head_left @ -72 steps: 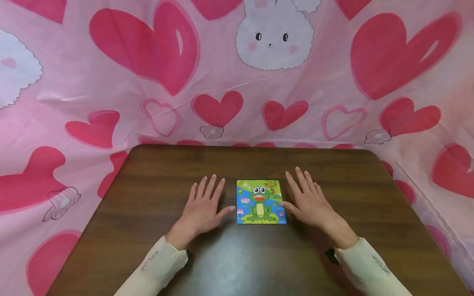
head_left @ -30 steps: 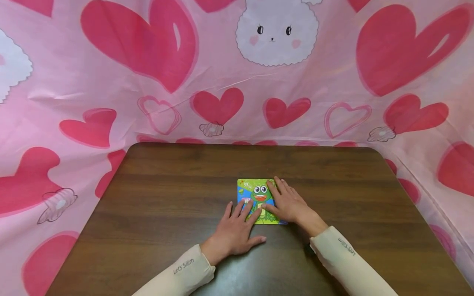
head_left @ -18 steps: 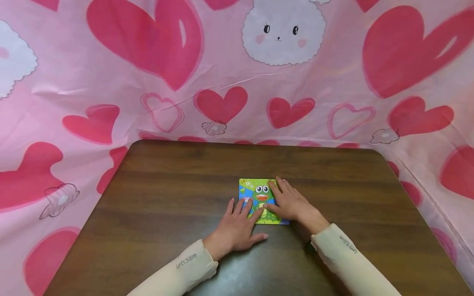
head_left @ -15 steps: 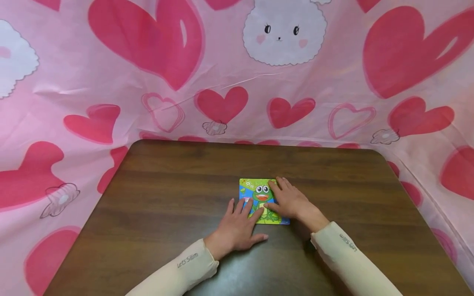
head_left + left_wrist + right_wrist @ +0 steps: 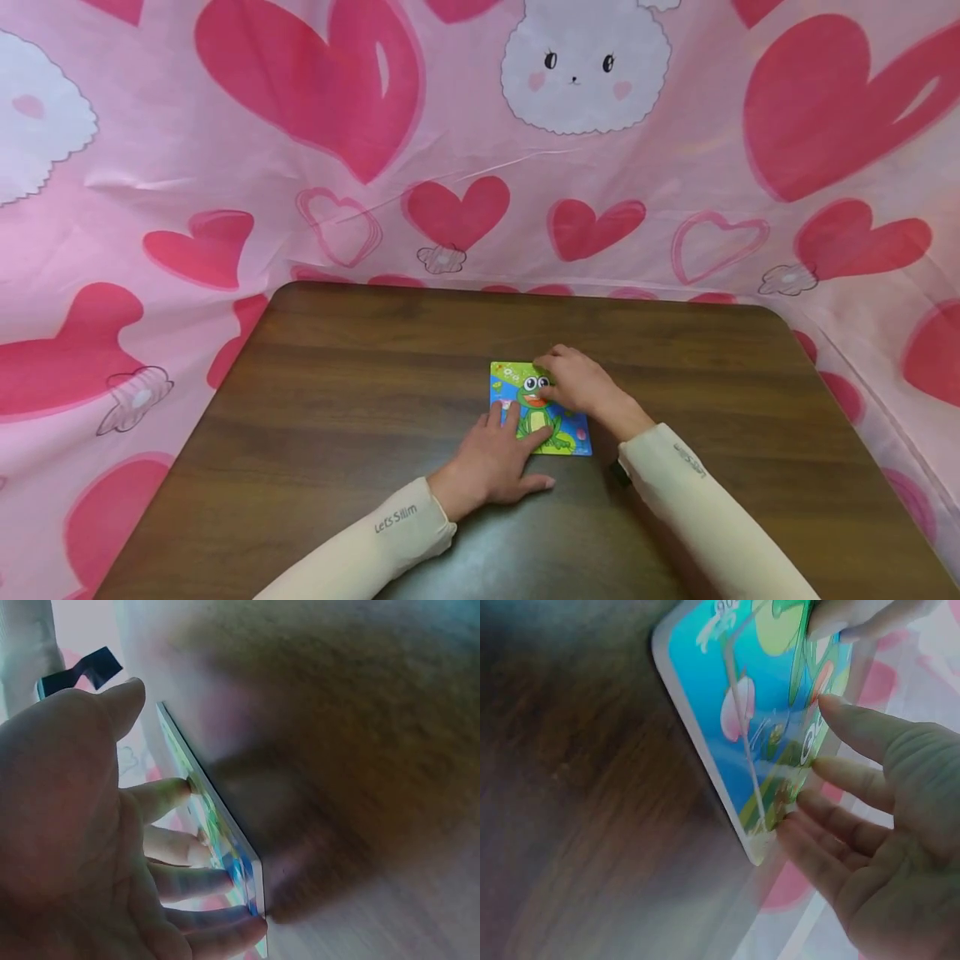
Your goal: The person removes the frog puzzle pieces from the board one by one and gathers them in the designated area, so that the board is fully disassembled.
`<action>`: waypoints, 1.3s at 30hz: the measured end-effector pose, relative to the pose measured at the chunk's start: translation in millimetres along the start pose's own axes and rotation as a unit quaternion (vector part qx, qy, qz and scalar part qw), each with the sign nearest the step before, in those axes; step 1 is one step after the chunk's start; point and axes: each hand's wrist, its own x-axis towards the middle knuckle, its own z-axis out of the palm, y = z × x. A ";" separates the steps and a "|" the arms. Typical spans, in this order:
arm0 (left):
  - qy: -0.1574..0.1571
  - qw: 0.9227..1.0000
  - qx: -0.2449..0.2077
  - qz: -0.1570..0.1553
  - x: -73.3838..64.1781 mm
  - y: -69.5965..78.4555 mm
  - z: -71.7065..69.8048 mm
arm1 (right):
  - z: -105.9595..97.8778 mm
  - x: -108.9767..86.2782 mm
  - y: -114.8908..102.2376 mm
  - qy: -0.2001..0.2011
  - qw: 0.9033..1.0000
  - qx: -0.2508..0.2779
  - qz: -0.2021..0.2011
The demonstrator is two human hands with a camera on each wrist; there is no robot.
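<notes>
A thin square frog picture board (image 5: 575,432) lies flat on the brown table. Fine curved lines like jigsaw seams cross its printed face in the right wrist view. My left hand (image 5: 492,460) rests its extended fingertips on the lower left part of the picture; its thumb lies off the near edge. My right hand (image 5: 587,385) touches the upper right part with bent fingers, the thumb by the frog's mouth and the fingertips near the far edge. In the right wrist view, the right thumb (image 5: 862,724) and fingers stand apart on the surface. The right hand hides the upper right corner.
The dark wooden table (image 5: 360,375) extends on all sides of the board. Behind it and at both sides hangs a pink cloth (image 5: 465,92) printed with hearts and animal faces. A black strap (image 5: 82,671) shows beyond the left thumb in the left wrist view.
Both hands have come inward from beside the board onto it. Most recently the right hand has shifted toward the far edge and bent its fingers, while the left stays on the lower left.
</notes>
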 end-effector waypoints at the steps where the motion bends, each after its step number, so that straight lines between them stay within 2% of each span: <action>1: 0.000 1.000 0.000 -0.001 -0.3 0.1 -0.5 | -1.2 1.9 1.3 0.005 1.000 0.002 -0.006; 3: 0.000 1.000 0.002 -0.002 -0.6 0.2 -1.9 | -3.1 5.7 4.8 0.017 1.000 0.011 -0.014; 7: -0.003 1.000 0.001 0.000 0.0 0.3 -3.3 | -6.2 13.4 11.2 0.025 0.998 0.058 -0.004; 11: -0.006 1.000 -0.001 0.007 1.7 -0.1 -3.3 | -7.7 21.4 16.3 0.020 0.991 0.128 0.025; 15: -0.009 1.000 -0.006 0.014 3.1 -0.8 -3.0 | -9.3 29.1 21.0 0.008 0.980 0.194 0.050; 21: 0.008 1.000 -0.005 0.020 5.0 -2.6 -4.0 | -15.0 40.7 24.1 -0.025 0.956 0.279 0.083; 25: 0.015 1.000 0.002 0.021 5.8 -2.7 -6.4 | -16.6 47.0 23.6 -0.047 0.948 0.298 0.099; 32: 0.009 1.000 0.004 0.017 7.1 -1.7 -9.2 | -20.4 51.9 18.8 -0.064 0.942 0.311 0.108; 39: -0.009 1.000 0.019 0.011 7.7 1.6 -2.9 | -14.3 54.7 16.1 -0.085 0.939 0.320 0.093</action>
